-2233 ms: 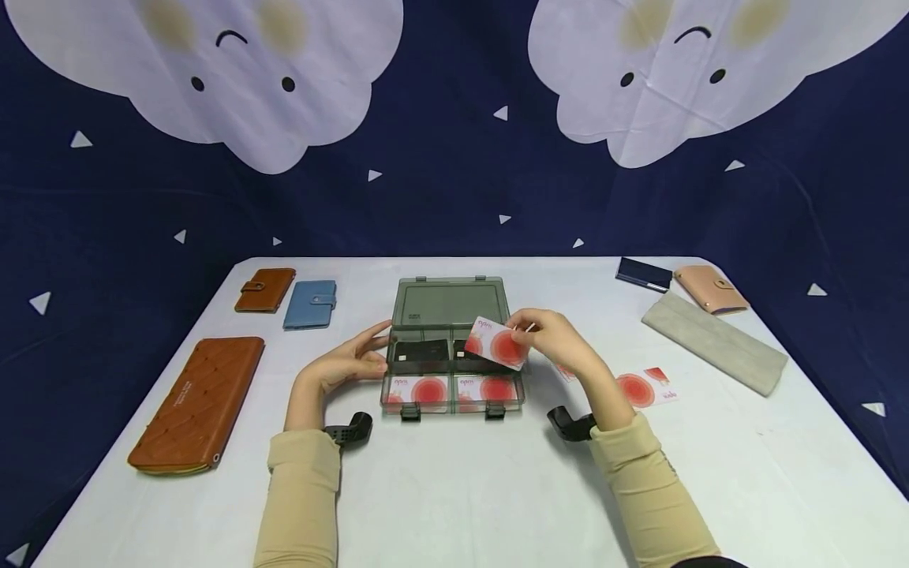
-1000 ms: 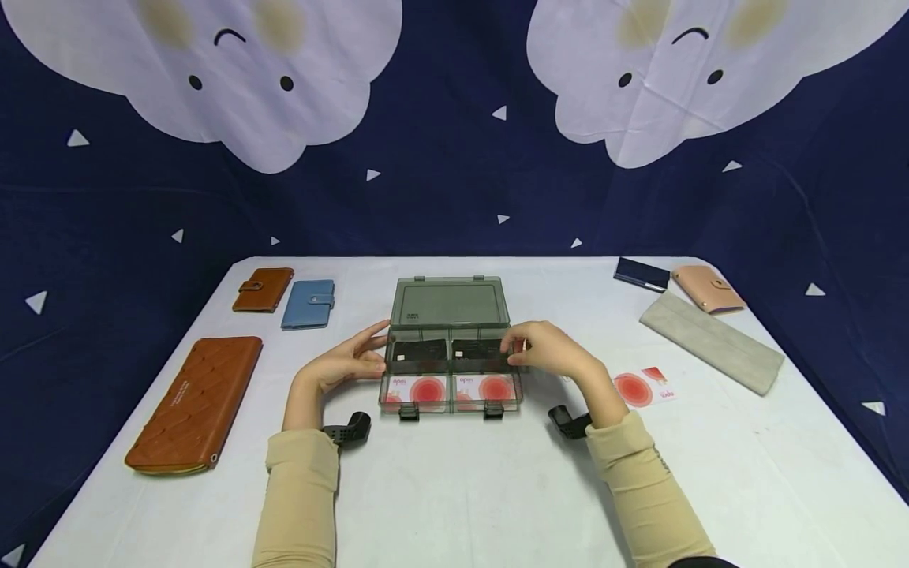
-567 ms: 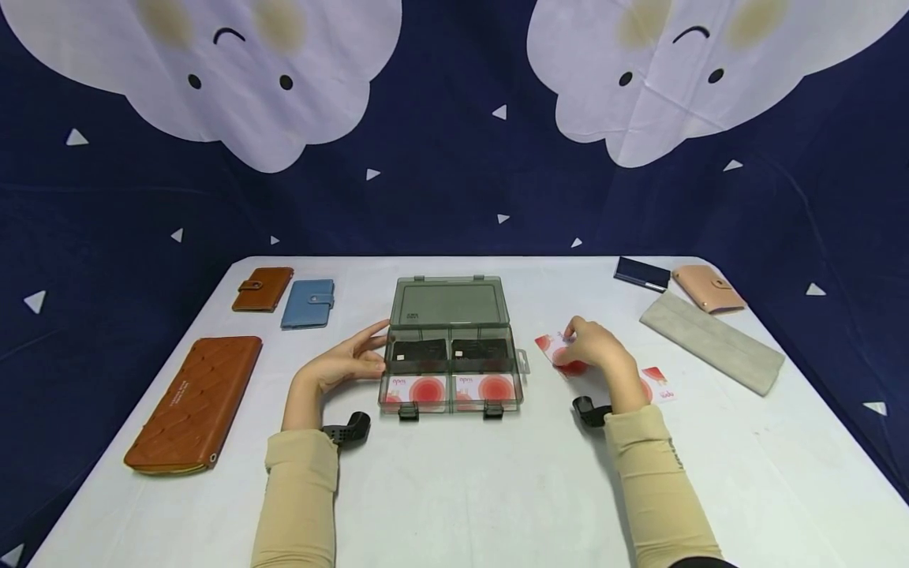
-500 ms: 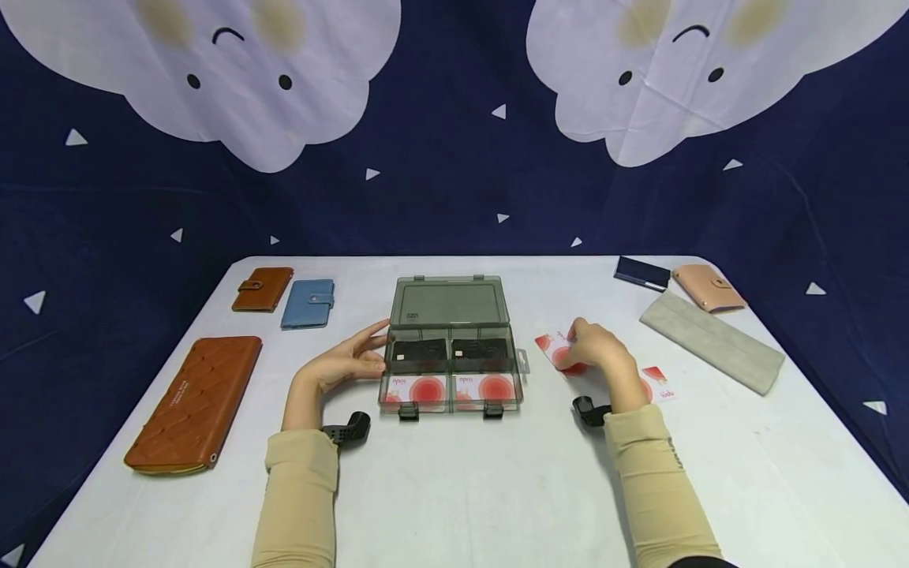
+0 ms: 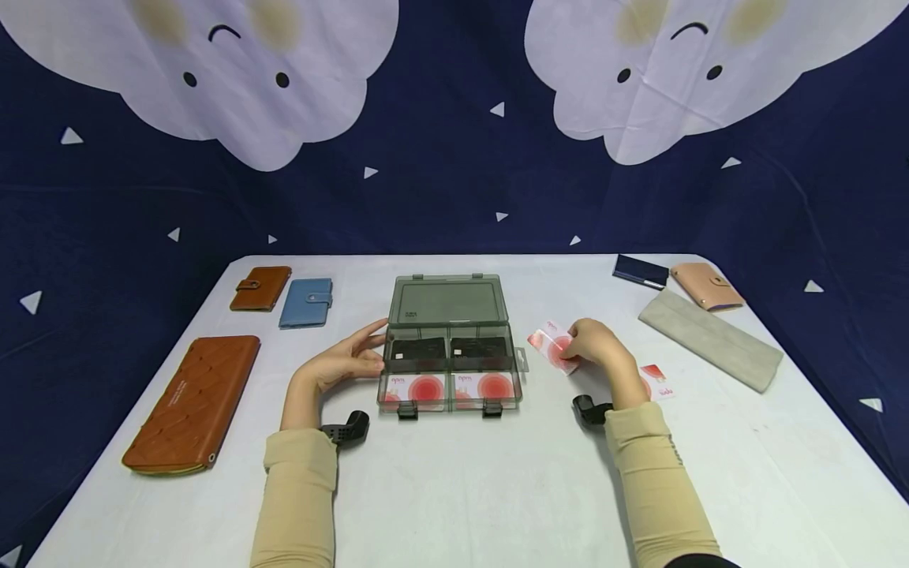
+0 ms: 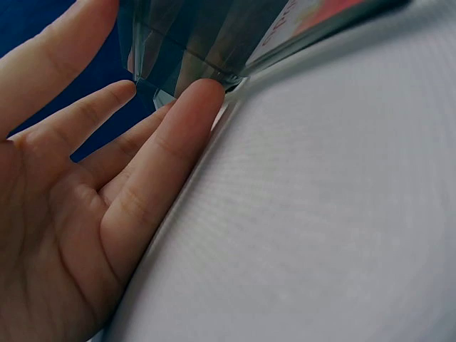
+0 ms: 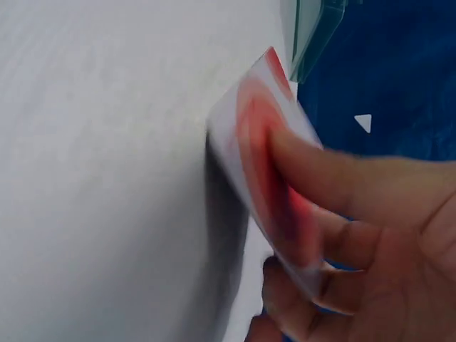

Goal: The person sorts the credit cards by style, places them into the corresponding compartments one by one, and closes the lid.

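Observation:
A translucent grey-green plastic box (image 5: 450, 367) stands in the middle with its lid raised at the back. Black cards (image 5: 480, 348) are in its two back compartments, and white cards with red circles (image 5: 484, 386) show in the two front ones. Against the box's left side rest the fingertips of my left hand (image 5: 342, 364), fingers mostly straight; the left wrist view shows the thumb (image 6: 187, 117) at the wall. To the right of the box, my right hand (image 5: 596, 347) pinches a white card with a red circle (image 7: 253, 135), tilted up from the table.
Another red-circle card (image 5: 656, 380) lies right of my right hand, partly hidden by the wrist. A long brown wallet (image 5: 195, 404), a small brown wallet (image 5: 261, 288) and a blue one (image 5: 307, 303) lie left. A grey pouch (image 5: 712, 339), pink wallet (image 5: 706, 285) and dark-blue card case (image 5: 641, 271) lie right.
My right hand took a card to the back right compartment, let it go, moved right to a card on the table and tilted that one up. The left hand stayed at the box.

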Demonstrator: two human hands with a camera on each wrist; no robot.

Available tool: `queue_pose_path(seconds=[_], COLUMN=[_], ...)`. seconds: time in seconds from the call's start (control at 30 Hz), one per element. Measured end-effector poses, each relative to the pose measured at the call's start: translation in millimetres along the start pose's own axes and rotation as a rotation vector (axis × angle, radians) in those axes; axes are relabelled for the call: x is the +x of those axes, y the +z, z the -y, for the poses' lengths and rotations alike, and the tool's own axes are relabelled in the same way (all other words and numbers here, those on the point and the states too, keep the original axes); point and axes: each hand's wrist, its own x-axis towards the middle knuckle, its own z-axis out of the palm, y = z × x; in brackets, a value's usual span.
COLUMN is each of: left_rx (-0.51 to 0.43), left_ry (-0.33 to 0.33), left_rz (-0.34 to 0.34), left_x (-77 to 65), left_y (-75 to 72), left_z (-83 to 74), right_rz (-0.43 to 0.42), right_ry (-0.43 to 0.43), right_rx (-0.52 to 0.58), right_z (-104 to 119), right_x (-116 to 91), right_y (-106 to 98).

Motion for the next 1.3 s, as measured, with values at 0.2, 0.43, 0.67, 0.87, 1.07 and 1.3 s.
queue_pose_path(seconds=[0.2,0.43,0.67,0.87,1.07,1.3], left_rx=[0.001,-0.004,-0.003,0.008,-0.003,-0.018], left_ry=[-0.002,-0.002,0.005,-0.005,0.000,0.000], left_rz=[-0.004,-0.002,-0.002,-0.007,-0.001,0.005], left_x=[0.3,0.6,0.8,-0.3,-1.3,-0.9], left_y=[-0.4,-0.5,-1.0,-0.4,0.1,0.2], left_z=[-0.6,-0.1,0.5,0.0,-0.7,-0.6], right_rz=[-0.209,-0.421,-0.201,0.043,0.122,0.148], right_ry=[-0.057,-0.189,-0.275,-0.330,-0.392,-0.436], right_rx=[0.112,0.346,0.519,0.445,0.299,0.251], right_z=[13,57,89,102,112,117], right_x=[2,-7,-18,-25,-28,-31], right_y=[-1,12,32,48,67,79])
